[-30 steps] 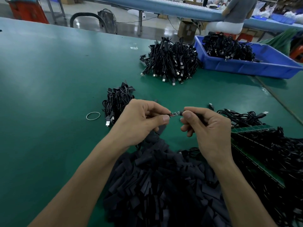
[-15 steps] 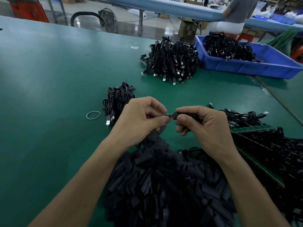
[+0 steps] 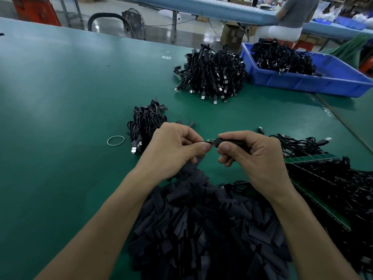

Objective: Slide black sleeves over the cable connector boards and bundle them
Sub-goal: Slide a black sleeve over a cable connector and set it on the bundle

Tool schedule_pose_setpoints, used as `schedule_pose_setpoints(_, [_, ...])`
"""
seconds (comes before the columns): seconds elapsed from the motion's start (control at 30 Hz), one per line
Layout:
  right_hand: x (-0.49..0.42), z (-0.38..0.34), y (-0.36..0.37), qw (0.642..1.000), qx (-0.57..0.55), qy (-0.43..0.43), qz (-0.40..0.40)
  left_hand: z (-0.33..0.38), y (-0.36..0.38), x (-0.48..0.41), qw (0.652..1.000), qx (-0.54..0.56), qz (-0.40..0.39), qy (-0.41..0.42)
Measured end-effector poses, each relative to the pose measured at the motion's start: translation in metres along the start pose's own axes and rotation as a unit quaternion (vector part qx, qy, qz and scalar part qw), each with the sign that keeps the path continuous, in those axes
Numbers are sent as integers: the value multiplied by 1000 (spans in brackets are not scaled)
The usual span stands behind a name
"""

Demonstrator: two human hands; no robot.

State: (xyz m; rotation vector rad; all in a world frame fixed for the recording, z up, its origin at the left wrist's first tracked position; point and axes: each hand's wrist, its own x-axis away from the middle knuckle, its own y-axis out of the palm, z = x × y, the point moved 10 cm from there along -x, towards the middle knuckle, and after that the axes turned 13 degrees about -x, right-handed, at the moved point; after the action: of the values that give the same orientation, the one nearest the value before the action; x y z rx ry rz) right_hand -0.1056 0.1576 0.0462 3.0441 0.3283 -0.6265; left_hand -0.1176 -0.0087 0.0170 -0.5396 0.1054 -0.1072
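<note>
My left hand [image 3: 177,147] pinches the cable end of a small connector board [image 3: 211,141] between thumb and forefinger. My right hand [image 3: 252,156] grips a black sleeve [image 3: 230,142] that covers the board's right part; only a short stretch of board shows between the hands. A large heap of loose black sleeves [image 3: 201,229] lies below my hands. To the right lie cables with bare green board strips [image 3: 314,158]. A small bundle of sleeved cables [image 3: 147,124] lies left of my hands.
A rubber band [image 3: 115,140] lies on the green table [image 3: 60,98] left of the small bundle. A bigger cable pile [image 3: 212,75] sits further back, beside a blue bin [image 3: 314,81] holding more cables. A seated person [image 3: 292,15] is at another table behind.
The black sleeve has slid leftward over the board, so less of the board shows between my hands. Both hands stay in nearly the same place.
</note>
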Motion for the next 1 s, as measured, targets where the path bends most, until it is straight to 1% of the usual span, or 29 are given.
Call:
schedule_pose_setpoints(0.2, [-2,-2,-8,1000,-7,-8,16,1,7,0,997,78,-28,-8])
schedule_pose_setpoints(0.4, [0,-3,-8,1000,-17,-11,19,-1,10,0,992,117,-47,-24])
schedule_pose_setpoints(0.53, [0,-3,-3,1000,-24,-7,0,-1,8,-1,992,113,-47,-19])
schedule_pose_setpoints(0.7, [-2,0,3,999,-2,7,-32,2,12,1,993,96,-71,-13])
schedule_pose_setpoints(1.0, [3,-1,1,1000,-3,-4,13,1,11,2,990,123,-63,-14])
